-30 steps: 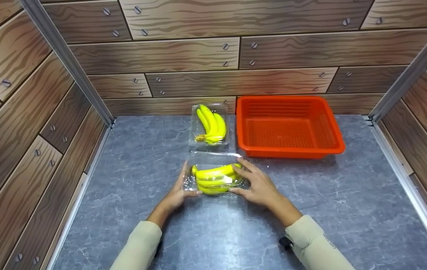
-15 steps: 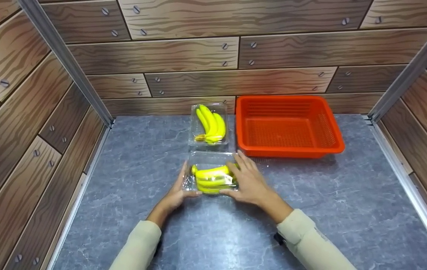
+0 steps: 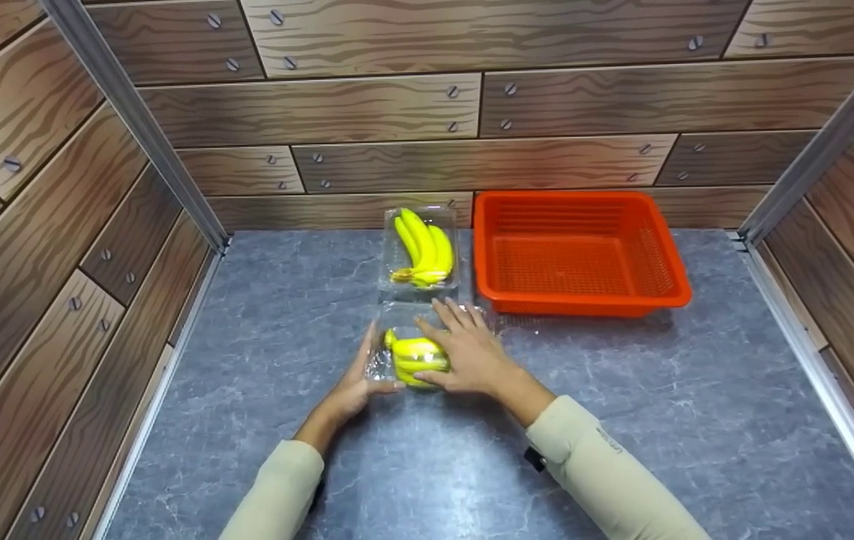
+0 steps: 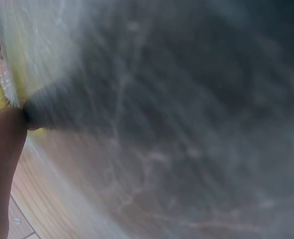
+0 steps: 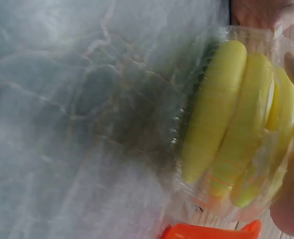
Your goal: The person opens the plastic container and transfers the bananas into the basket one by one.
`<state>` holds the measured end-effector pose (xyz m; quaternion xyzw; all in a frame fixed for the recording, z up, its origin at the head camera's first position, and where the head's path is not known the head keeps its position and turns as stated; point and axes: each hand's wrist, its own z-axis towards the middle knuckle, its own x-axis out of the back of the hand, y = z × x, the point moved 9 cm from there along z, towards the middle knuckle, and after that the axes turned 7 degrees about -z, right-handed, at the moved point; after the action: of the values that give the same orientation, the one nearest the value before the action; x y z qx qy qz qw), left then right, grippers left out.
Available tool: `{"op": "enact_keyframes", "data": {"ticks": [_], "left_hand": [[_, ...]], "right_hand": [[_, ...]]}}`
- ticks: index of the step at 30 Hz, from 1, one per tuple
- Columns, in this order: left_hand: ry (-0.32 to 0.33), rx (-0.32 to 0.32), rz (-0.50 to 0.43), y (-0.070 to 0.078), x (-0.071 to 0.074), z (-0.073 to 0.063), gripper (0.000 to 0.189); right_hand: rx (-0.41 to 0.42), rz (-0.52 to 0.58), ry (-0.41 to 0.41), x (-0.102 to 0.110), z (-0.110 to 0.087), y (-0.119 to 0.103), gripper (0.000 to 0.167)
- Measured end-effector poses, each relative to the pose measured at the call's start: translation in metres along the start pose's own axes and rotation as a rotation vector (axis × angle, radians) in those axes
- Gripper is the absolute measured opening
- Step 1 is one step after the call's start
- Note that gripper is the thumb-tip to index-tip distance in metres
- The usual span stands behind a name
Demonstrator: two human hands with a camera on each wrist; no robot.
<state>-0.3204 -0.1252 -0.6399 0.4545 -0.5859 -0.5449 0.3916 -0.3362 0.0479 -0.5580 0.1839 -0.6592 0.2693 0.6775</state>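
A clear plastic box (image 3: pixel 402 313) with a bunch of yellow bananas (image 3: pixel 413 361) inside lies in the middle of the table in the head view. My left hand (image 3: pixel 352 381) holds its left end, thumb at the front corner and fingers along the side. Across the right part of the lid my right hand (image 3: pixel 471 358) rests with fingers spread and fairly straight, hiding that end of the bunch. The bananas (image 5: pixel 226 112) show through the clear wall in the right wrist view, with the left fingers at the far end. The left wrist view shows mostly blurred tabletop beside the hand (image 4: pixel 5 159).
Behind this box stands a second clear box (image 3: pixel 389 217) holding bananas (image 3: pixel 427 251). An orange-red plastic basket (image 3: pixel 584 306) is at the back right, near the wood-patterned back wall (image 3: pixel 367 165). Metal rails (image 3: pixel 820 375) edge the grey marbled table (image 3: pixel 269 315).
My right hand has slid leftward from the box's right end onto the middle of the lid. The left hand, both boxes and the basket stay in place.
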Motion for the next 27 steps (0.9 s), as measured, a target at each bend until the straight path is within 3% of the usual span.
{"op": "enact_keyframes", "data": {"ticks": [20, 27], "left_hand": [[0.007, 0.014, -0.054, -0.0007, -0.0001, 0.0027, 0.125], [-0.012, 0.005, -0.013, -0.0007, -0.0001, 0.0008, 0.121]], "right_hand": [[0.023, 0.067, 0.031, -0.0007, -0.0010, 0.0003, 0.085], [-0.011, 0.143, 0.003, 0.0018, -0.0020, 0.0042, 0.079]]}}
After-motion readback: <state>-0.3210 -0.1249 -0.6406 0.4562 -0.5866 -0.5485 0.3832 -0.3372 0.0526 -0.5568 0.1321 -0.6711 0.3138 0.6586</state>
